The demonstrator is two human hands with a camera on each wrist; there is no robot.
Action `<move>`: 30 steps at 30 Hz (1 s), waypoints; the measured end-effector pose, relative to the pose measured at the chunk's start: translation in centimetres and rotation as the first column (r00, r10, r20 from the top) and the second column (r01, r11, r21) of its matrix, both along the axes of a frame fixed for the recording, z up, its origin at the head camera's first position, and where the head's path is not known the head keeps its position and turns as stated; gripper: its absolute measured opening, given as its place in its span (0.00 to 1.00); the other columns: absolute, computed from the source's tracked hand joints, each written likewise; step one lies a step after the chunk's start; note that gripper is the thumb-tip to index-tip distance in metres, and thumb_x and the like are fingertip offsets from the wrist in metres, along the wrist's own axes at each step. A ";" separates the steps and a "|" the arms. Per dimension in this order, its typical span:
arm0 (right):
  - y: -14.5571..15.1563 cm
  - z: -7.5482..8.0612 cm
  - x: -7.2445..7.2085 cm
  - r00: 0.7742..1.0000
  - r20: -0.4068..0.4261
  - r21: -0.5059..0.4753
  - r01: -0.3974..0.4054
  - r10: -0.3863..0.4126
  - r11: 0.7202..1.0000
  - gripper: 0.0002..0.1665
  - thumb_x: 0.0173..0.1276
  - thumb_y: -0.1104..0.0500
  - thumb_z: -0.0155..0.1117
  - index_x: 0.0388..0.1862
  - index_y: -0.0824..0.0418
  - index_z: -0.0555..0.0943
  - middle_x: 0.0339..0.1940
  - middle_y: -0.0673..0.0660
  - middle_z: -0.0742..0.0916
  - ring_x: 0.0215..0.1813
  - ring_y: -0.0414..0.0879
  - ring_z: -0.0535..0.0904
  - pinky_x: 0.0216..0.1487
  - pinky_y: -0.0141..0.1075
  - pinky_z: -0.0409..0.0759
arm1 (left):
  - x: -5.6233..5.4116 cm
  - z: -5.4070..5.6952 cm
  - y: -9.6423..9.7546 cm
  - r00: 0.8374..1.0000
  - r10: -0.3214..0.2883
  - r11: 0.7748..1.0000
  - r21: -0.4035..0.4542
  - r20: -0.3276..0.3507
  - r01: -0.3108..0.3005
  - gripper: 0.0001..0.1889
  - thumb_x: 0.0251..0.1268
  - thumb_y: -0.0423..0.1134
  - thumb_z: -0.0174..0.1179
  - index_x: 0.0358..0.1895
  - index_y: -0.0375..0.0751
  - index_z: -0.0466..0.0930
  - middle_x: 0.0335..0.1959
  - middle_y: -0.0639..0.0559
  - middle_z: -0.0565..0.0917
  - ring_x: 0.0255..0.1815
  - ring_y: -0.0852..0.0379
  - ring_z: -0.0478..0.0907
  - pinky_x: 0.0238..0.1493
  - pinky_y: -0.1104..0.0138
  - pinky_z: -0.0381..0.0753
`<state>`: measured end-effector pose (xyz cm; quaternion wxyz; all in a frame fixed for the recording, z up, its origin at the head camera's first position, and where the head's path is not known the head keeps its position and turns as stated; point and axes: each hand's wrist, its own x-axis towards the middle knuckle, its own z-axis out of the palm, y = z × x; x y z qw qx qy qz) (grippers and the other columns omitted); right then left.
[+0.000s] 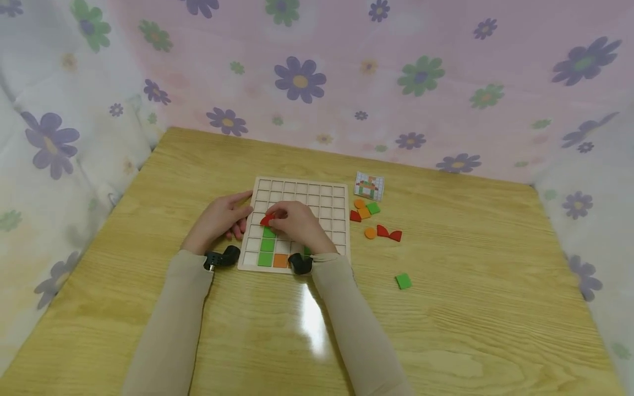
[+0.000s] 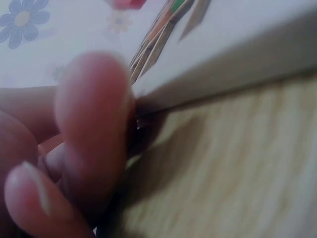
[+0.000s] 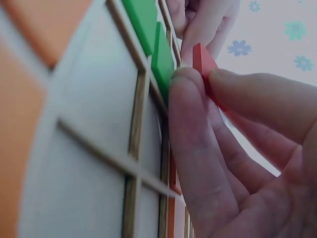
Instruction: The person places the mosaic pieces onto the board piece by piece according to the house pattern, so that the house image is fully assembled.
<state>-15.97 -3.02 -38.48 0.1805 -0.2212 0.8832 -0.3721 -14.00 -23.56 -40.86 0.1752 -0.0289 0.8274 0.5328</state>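
Head view: our right hand [image 1: 301, 223] pinches a red piece [image 1: 266, 220] over the board [image 1: 327, 202]; our left hand [image 1: 215, 220], loose-fingered, touches its edge.

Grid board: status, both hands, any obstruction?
Right hand pinches red piece over grid board. Left hand at its left edge. Right hand hides some cells from head view.

We look into a small cloth-walled booth [image 1: 29, 209]: flowered fabric [image 1: 342, 91] hangs along the far edge of the wood-grain desk [image 1: 475, 319] and beside its left and right edges, so we cannot tell what room lies behind it.
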 end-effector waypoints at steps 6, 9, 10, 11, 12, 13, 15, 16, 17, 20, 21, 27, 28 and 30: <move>-0.5 -0.5 -0.3 0.999 0.033 0.020 0.029 -0.029 0.999 0.11 0.61 0.54 0.61 0.43 0.49 0.80 0.29 0.43 0.81 0.31 0.38 0.76 0.37 0.33 0.72 | -0.1 -0.5 0.6 1.000 -0.007 1.000 0.010 0.005 0.007 0.26 0.65 0.49 0.50 0.66 0.58 0.59 0.19 0.41 0.77 0.16 0.47 0.76 0.15 0.64 0.73; -1.1 -0.6 -0.1 0.998 0.050 0.006 0.040 -0.040 0.999 0.11 0.62 0.55 0.61 0.44 0.50 0.80 0.29 0.44 0.81 0.27 0.37 0.77 0.35 0.32 0.73 | 0.2 -0.4 0.7 1.000 0.005 1.000 0.014 0.005 -0.005 0.25 0.65 0.48 0.50 0.66 0.58 0.59 0.19 0.41 0.77 0.15 0.47 0.76 0.14 0.64 0.73; -1.3 -0.5 0.0 0.998 0.053 0.001 0.044 -0.044 0.999 0.11 0.62 0.55 0.61 0.44 0.51 0.80 0.29 0.45 0.81 0.25 0.37 0.77 0.33 0.32 0.73 | 0.3 -0.3 0.6 1.000 0.006 1.000 0.014 0.006 -0.006 0.25 0.65 0.48 0.50 0.66 0.58 0.59 0.19 0.41 0.77 0.15 0.48 0.76 0.14 0.64 0.73; -1.5 -0.4 0.0 0.998 0.049 -0.001 0.045 -0.045 0.999 0.10 0.62 0.55 0.61 0.43 0.51 0.80 0.28 0.45 0.81 0.24 0.37 0.77 0.32 0.31 0.73 | 0.3 -0.2 0.5 1.000 0.008 1.000 0.017 0.004 -0.008 0.26 0.65 0.49 0.50 0.66 0.58 0.59 0.19 0.41 0.77 0.15 0.48 0.76 0.14 0.64 0.73; -1.7 -0.3 0.0 0.998 0.041 -0.001 0.047 -0.047 0.999 0.10 0.62 0.55 0.61 0.43 0.51 0.80 0.27 0.45 0.81 0.24 0.38 0.77 0.31 0.31 0.73 | 0.3 -0.1 0.4 1.000 0.009 1.000 0.017 -0.002 -0.009 0.26 0.66 0.49 0.50 0.66 0.58 0.59 0.19 0.41 0.77 0.15 0.48 0.76 0.14 0.64 0.72; -1.9 -0.2 0.0 0.998 0.030 -0.003 0.048 -0.048 0.999 0.09 0.62 0.56 0.61 0.42 0.51 0.81 0.26 0.46 0.81 0.23 0.38 0.76 0.30 0.31 0.73 | 0.4 -0.1 0.3 1.000 0.009 1.000 0.020 -0.005 -0.008 0.26 0.66 0.49 0.49 0.66 0.58 0.58 0.19 0.41 0.77 0.15 0.48 0.76 0.14 0.64 0.72; -2.3 0.0 0.0 0.999 0.010 -0.001 0.046 -0.046 0.999 0.09 0.62 0.56 0.61 0.41 0.51 0.81 0.24 0.46 0.80 0.22 0.39 0.76 0.28 0.32 0.72 | 0.4 0.1 0.0 1.000 0.009 1.000 0.023 -0.010 -0.009 0.26 0.66 0.49 0.49 0.67 0.57 0.58 0.19 0.41 0.77 0.15 0.48 0.76 0.14 0.64 0.72; -2.3 0.0 0.0 0.999 0.002 0.006 0.043 -0.043 0.999 0.08 0.62 0.56 0.61 0.40 0.51 0.81 0.23 0.46 0.80 0.22 0.39 0.75 0.28 0.32 0.72 | 0.4 0.0 0.0 1.000 0.008 1.000 0.026 -0.008 -0.007 0.26 0.66 0.48 0.49 0.67 0.57 0.58 0.19 0.41 0.77 0.14 0.48 0.76 0.13 0.64 0.72; -2.4 -0.1 0.0 0.999 -0.005 0.010 0.042 -0.042 0.999 0.08 0.62 0.56 0.61 0.40 0.51 0.81 0.22 0.47 0.80 0.22 0.39 0.74 0.28 0.32 0.71 | 0.4 0.0 0.0 1.000 0.005 1.000 0.026 -0.008 -0.005 0.26 0.66 0.48 0.49 0.67 0.57 0.57 0.18 0.41 0.77 0.14 0.48 0.76 0.13 0.64 0.72; -2.5 -0.2 -0.1 0.999 -0.038 0.030 0.039 -0.038 0.999 0.08 0.61 0.56 0.61 0.40 0.51 0.82 0.22 0.46 0.79 0.23 0.40 0.73 0.28 0.31 0.70 | 0.3 -0.1 0.0 1.000 0.010 0.999 0.034 -0.009 -0.010 0.26 0.66 0.48 0.50 0.67 0.58 0.58 0.18 0.40 0.77 0.14 0.47 0.76 0.13 0.64 0.72; -2.6 -0.2 -0.1 0.998 -0.053 0.043 0.035 -0.033 0.998 0.08 0.61 0.56 0.61 0.40 0.51 0.82 0.22 0.46 0.79 0.24 0.40 0.73 0.28 0.31 0.70 | 0.3 -0.1 0.0 1.000 0.011 0.999 0.034 -0.010 -0.010 0.26 0.66 0.48 0.50 0.67 0.58 0.58 0.18 0.40 0.77 0.14 0.47 0.76 0.13 0.64 0.72; -2.7 -0.3 -0.1 0.993 -0.118 0.097 0.019 -0.008 0.995 0.08 0.61 0.57 0.61 0.40 0.52 0.82 0.27 0.46 0.78 0.28 0.40 0.71 0.28 0.30 0.69 | 0.3 -0.1 0.1 1.000 0.020 0.998 0.053 -0.006 -0.019 0.26 0.65 0.48 0.50 0.66 0.58 0.59 0.18 0.39 0.76 0.14 0.46 0.76 0.13 0.64 0.72; -2.8 -0.4 -0.1 0.993 -0.122 0.101 0.016 -0.003 0.995 0.09 0.61 0.57 0.61 0.41 0.51 0.82 0.28 0.46 0.78 0.29 0.40 0.71 0.29 0.30 0.69 | 0.3 0.0 0.1 1.000 0.026 0.998 0.059 -0.002 -0.026 0.25 0.65 0.48 0.50 0.66 0.59 0.59 0.18 0.39 0.76 0.14 0.46 0.76 0.12 0.64 0.71; -3.0 -0.3 0.0 0.992 -0.124 0.110 0.015 -0.001 0.994 0.10 0.61 0.57 0.61 0.42 0.51 0.82 0.28 0.46 0.78 0.30 0.40 0.71 0.30 0.31 0.69 | 0.4 0.0 0.0 0.999 0.035 0.997 0.063 -0.001 -0.034 0.25 0.65 0.48 0.51 0.66 0.59 0.59 0.18 0.39 0.76 0.14 0.45 0.75 0.12 0.64 0.71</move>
